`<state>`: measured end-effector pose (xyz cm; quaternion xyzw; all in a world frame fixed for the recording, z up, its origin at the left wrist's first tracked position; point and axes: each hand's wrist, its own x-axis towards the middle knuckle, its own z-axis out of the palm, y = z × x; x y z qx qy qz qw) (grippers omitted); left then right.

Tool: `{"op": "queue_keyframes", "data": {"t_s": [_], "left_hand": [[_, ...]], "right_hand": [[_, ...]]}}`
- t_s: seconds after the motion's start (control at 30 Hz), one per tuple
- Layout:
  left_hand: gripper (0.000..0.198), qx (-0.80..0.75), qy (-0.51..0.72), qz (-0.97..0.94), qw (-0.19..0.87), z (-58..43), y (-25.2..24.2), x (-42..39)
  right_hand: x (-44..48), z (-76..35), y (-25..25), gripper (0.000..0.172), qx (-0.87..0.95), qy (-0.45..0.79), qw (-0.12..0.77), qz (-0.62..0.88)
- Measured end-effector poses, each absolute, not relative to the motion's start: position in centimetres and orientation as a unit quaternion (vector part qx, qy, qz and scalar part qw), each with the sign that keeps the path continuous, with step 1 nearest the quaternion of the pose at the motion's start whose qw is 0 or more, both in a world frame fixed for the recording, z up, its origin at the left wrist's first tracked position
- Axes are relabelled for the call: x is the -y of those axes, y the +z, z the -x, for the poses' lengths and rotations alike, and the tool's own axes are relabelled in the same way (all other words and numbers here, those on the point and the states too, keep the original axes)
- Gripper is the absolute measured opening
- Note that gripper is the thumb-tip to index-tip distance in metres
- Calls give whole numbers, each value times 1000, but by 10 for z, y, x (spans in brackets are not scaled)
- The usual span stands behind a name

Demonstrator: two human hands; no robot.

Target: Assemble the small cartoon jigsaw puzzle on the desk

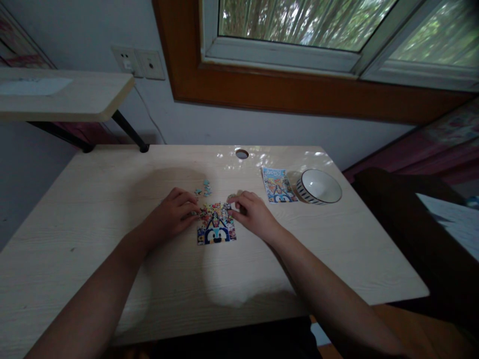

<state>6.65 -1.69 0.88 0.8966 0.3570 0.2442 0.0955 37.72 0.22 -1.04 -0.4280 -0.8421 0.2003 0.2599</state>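
A partly assembled jigsaw puzzle (217,234) lies flat on the table, with a blue cartoon dog's face along its lower part and small colourful figures above. My left hand (175,212) rests at its upper left edge, fingers loosely bent and apart, touching the border. At the upper right edge my right hand (252,213) has its thumb and index finger closed around what looks like a small puzzle piece, mostly hidden by the fingertips. Just beyond the puzzle are several loose light-blue puzzle pieces (207,188).
Right of the puzzle lies a printed picture card (279,185) with the same dog design. Beside it stands a white bowl (322,187) with a dark rim. The pale wooden table (168,289) has a cable hole (242,154) at the back and a raised shelf (75,104) at left.
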Motion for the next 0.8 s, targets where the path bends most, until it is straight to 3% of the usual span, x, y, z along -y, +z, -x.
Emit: {"op": "queue_keyframes", "data": {"t_s": [0.23,0.63,0.8], "left_hand": [[31,-328,223,-913,91,-58,17,19],[41,-318,172,-928,90,-61,24,21],[35,-330,195,-922,53,-52,17,16]], "right_hand": [[-2,-377,-10,24,840,208,261,428],[-3,-377,-11,23,839,209,272,423],[-3,-377,-11,23,840,209,272,421]]}}
